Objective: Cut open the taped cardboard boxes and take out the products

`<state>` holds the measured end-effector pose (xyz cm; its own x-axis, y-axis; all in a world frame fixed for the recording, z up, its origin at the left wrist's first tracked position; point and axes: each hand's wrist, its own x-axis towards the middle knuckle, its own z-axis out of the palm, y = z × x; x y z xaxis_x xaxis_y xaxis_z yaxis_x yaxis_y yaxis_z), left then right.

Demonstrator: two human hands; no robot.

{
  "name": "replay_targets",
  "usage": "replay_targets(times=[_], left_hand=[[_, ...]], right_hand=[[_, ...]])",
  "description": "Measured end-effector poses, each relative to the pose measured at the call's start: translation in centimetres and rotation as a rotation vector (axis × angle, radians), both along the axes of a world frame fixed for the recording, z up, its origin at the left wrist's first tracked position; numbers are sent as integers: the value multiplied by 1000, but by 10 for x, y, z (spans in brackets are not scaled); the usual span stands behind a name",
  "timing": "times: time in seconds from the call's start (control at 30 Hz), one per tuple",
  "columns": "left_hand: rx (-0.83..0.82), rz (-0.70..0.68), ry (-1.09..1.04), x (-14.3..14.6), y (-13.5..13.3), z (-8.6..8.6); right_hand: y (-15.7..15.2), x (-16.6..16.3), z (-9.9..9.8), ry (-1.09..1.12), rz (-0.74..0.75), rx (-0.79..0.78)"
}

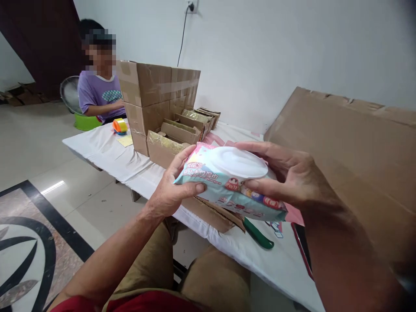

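Note:
A pack of wet wipes (211, 190) with a white plastic lid and a pink and light-blue printed wrapper is held up in front of me, over the table's edge. My left hand (177, 184) grips its left end, thumb on the front face. Around its right end my right hand (282, 175) is closed, with the thumb near the printed figures and fingers over the top by the lid. Behind and below the pack lies a cardboard piece (214, 214), partly hidden. A green handle (259, 234) sticks out beside it on the white cloth.
Taped cardboard boxes (154, 86) are stacked on the cloth-covered table (97, 143), beside open cartons (182, 130). A large cardboard sheet (351, 143) stands at right. Across the table sits a person in a purple shirt (100, 93), near a tape roll (120, 125).

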<state>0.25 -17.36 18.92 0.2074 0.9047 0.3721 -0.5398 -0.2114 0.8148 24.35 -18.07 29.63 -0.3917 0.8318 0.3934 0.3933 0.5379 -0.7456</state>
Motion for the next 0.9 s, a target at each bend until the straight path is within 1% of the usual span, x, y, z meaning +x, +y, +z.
replay_targets(times=[0.07, 0.1, 0.17, 0.23, 0.3, 0.37, 0.43, 0.5, 0.6, 0.67, 0.77, 0.9], left_hand=[[-48, -6, -51, -1, -1, 1], [-71, -10, -74, -1, -2, 2], [-97, -14, -111, -2, -2, 4], [-95, -22, -131, -2, 0, 8], [-84, -37, -138, -1, 4, 15], [-68, -56, -148, 2, 12, 28], [-12, -53, -166, 6, 21, 45], [78, -15, -182, 12, 32, 66], [190, 88, -197, 20, 46, 94], [234, 135, -199, 23, 51, 110], [269, 160, -193, 22, 49, 134], [238, 182, -161, 9, 31, 169]], right_hand=[[-2, 10, 1, 61, 72, 7], [-4, 16, -3, 105, 88, 22], [-11, 24, -17, 158, 75, 39], [-18, 23, -36, 152, 27, 18], [-21, 15, -51, 185, -65, 33], [-19, 4, -53, 288, -167, 107], [-12, -3, -40, 404, -220, 191], [-4, -7, -19, 463, -228, 256], [3, -9, 18, 444, -256, 361], [3, -13, 38, 424, -282, 445], [1, -20, 58, 413, -252, 540], [3, -30, 76, 381, -112, 646]])
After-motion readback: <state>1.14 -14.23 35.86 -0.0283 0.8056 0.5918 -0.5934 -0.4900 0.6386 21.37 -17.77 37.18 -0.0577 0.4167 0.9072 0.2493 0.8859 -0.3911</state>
